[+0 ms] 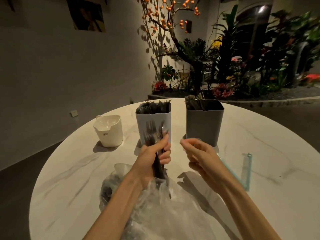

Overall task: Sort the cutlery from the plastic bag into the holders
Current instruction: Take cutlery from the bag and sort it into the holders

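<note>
My left hand (152, 156) grips a bundle of black plastic forks (154, 134), tines up, in front of the white holder (154, 122). That holder has black cutlery packed in its top. To its right the grey holder (204, 122) has several lighter pieces standing at its left side. My right hand (199, 155) hovers before the grey holder with its fingers curled, and whether it pinches anything is too blurred to tell. A crumpled clear plastic bag (155, 205) lies on the table under my forearms, with dark cutlery showing at its left end.
A small white holder (109, 132) stands at the left of the round marble table (69, 179). A clear strip with teal edges (246, 170) lies on the right side. Plants and a wall stand beyond the far edge.
</note>
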### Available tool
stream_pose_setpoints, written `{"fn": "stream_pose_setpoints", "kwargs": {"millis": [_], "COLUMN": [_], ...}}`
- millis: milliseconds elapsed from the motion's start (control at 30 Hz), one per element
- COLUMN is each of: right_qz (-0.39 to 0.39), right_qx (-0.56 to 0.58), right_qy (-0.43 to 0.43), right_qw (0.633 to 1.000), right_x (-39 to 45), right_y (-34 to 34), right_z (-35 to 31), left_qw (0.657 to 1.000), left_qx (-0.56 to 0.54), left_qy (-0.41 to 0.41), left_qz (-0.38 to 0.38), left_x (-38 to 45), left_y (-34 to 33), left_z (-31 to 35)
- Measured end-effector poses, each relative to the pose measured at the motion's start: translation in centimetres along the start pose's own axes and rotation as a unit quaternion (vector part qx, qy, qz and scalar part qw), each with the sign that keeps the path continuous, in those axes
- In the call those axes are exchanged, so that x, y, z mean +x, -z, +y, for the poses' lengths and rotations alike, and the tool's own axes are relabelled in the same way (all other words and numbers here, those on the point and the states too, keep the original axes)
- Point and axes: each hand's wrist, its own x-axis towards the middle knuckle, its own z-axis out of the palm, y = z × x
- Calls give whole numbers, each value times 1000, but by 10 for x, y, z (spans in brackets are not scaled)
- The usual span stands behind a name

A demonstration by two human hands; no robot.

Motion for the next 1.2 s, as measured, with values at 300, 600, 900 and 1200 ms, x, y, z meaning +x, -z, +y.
{"fn": "stream_pose_setpoints", "kwargs": {"millis": [300,600,900,1200], "right_qz": [82,23,21,186], "right_qx": [-32,-179,-164,-116], "right_qy": [117,163,96,110], "right_qw": [989,970,982,970], "right_x": [0,-4,-4,9], "right_y": [-5,-4,-6,1], "right_z": [9,7,8,11], "left_qw": [989,975,972,984], "left_qx": [143,217,222,151], "left_qy": [25,35,70,71], "left_qz": [-42,13,-19,-62], "left_x": [-10,-7,-10,-8], "left_y": [-20,-9,-4,-2], "left_z": [-23,-27,-23,-19]}}
